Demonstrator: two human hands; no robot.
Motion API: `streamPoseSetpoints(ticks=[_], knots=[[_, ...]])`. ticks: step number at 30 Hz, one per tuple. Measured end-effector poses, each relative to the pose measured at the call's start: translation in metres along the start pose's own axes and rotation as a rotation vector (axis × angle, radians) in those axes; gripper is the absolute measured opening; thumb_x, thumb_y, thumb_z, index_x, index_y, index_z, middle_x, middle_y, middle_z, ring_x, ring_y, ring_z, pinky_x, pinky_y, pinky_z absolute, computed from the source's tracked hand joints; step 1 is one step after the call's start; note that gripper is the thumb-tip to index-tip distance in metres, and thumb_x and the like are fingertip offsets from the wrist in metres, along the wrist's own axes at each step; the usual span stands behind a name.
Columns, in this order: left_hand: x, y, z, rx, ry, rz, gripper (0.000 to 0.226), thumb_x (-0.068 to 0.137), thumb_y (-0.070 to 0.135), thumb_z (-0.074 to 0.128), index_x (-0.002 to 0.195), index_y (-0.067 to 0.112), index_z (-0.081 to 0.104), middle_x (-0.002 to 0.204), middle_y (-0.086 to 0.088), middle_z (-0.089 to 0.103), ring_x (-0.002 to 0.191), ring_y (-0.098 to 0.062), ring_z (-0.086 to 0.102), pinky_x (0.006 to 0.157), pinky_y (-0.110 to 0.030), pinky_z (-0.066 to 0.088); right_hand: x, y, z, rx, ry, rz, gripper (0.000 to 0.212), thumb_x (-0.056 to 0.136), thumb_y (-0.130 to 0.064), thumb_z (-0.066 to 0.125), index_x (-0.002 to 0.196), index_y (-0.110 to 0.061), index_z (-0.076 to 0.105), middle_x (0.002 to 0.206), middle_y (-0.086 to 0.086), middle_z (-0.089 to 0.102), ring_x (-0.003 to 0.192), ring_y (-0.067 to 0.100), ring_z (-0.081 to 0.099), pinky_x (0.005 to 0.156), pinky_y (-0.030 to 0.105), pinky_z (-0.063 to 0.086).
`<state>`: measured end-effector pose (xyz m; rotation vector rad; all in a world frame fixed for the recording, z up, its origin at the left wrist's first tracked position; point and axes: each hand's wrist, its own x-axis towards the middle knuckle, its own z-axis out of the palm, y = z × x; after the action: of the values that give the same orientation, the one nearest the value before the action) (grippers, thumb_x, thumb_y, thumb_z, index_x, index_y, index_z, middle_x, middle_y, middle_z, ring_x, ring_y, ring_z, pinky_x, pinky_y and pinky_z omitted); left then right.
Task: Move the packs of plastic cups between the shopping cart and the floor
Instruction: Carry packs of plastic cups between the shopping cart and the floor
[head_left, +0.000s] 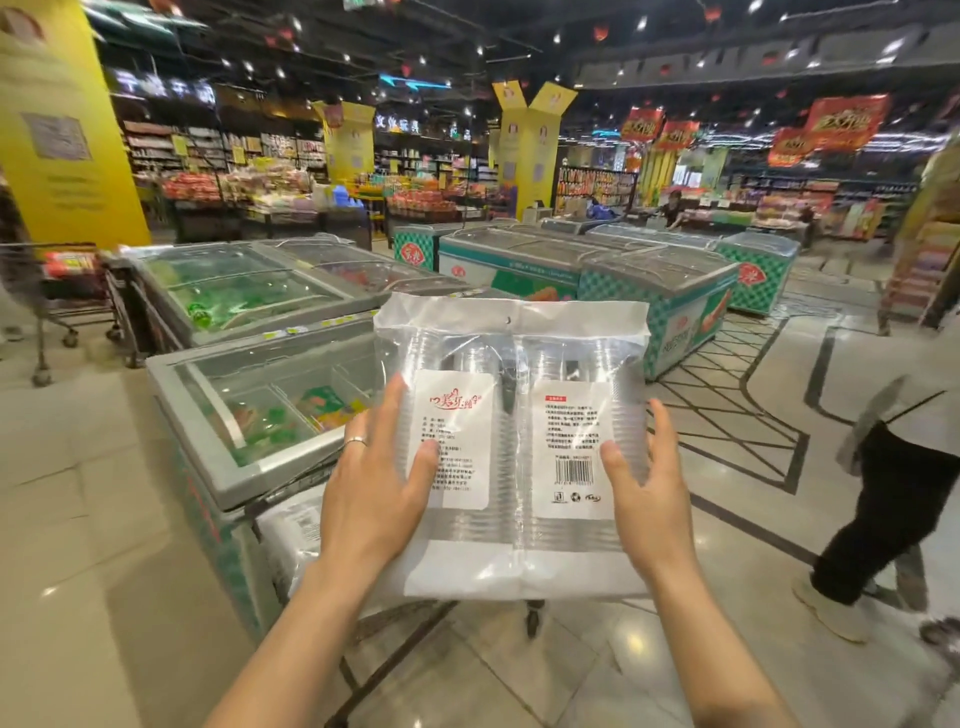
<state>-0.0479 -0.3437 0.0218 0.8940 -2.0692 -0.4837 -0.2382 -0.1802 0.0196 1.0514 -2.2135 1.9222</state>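
Clear pack of cups (511, 447) with white labels (457, 410), green-and-white checked freezers (675, 312), yellow pillars (530, 156), red banners (841, 122)

I'm looking out over a supermarket. Glass-lidded chest freezers (249, 405) stand in rows with packaged food inside. Stocked shelves (171, 150) line the back, and red banners (844, 122) hang from the dark ceiling. Yellow pillars (530, 156) rise between the aisles, and a loaded cart (57, 291) stands at left on the tiled floor (78, 493).

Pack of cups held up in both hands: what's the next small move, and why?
Probably lower the pack straight down: the left hand and right hand grip its sides in mid-air, resting on nothing, and a second pack lies just below.
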Motion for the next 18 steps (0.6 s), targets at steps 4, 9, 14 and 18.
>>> streamPoseSetpoints(ticks=[4, 9, 14, 18], knots=[[0.045, -0.018, 0.044, 0.029, 0.014, -0.03, 0.069, 0.097, 0.051, 0.044, 0.153, 0.047, 0.003, 0.16, 0.0, 0.022, 0.142, -0.024, 0.031, 0.099, -0.043, 0.042, 0.064, 0.041, 0.032, 0.024, -0.044, -0.016, 0.066, 0.092, -0.049, 0.055, 0.149, -0.045, 0.023, 0.15, -0.015, 0.042, 0.134, 0.011, 0.044, 0.11, 0.044, 0.039], [0.114, -0.034, 0.101, 0.078, 0.051, -0.105, 0.069, 0.097, 0.054, 0.042, 0.152, 0.05, 0.001, 0.16, -0.004, 0.024, 0.142, -0.026, 0.031, 0.103, -0.044, 0.039, 0.155, 0.082, 0.074, 0.026, -0.166, -0.064, 0.068, 0.097, -0.035, 0.056, 0.151, -0.045, 0.017, 0.143, -0.032, 0.024, 0.135, -0.003, 0.025, 0.111, 0.029, 0.025], [0.179, -0.045, 0.146, 0.146, 0.092, -0.17, 0.068, 0.098, 0.055, 0.039, 0.152, 0.048, -0.001, 0.161, -0.004, 0.022, 0.145, -0.025, 0.027, 0.104, -0.045, 0.038, 0.244, 0.114, 0.111, 0.01, -0.292, -0.09, 0.069, 0.097, -0.035, 0.056, 0.152, -0.044, 0.016, 0.141, -0.034, 0.021, 0.132, -0.008, 0.021, 0.109, 0.027, 0.021], [0.21, -0.065, 0.172, 0.175, 0.125, -0.22, 0.069, 0.098, 0.054, 0.041, 0.152, 0.048, 0.0, 0.16, -0.003, 0.023, 0.144, -0.023, 0.029, 0.106, -0.042, 0.036, 0.297, 0.139, 0.144, -0.012, -0.427, -0.145, 0.067, 0.093, -0.048, 0.046, 0.152, -0.043, 0.014, 0.147, -0.031, 0.02, 0.135, -0.009, 0.019, 0.112, 0.028, 0.02]])
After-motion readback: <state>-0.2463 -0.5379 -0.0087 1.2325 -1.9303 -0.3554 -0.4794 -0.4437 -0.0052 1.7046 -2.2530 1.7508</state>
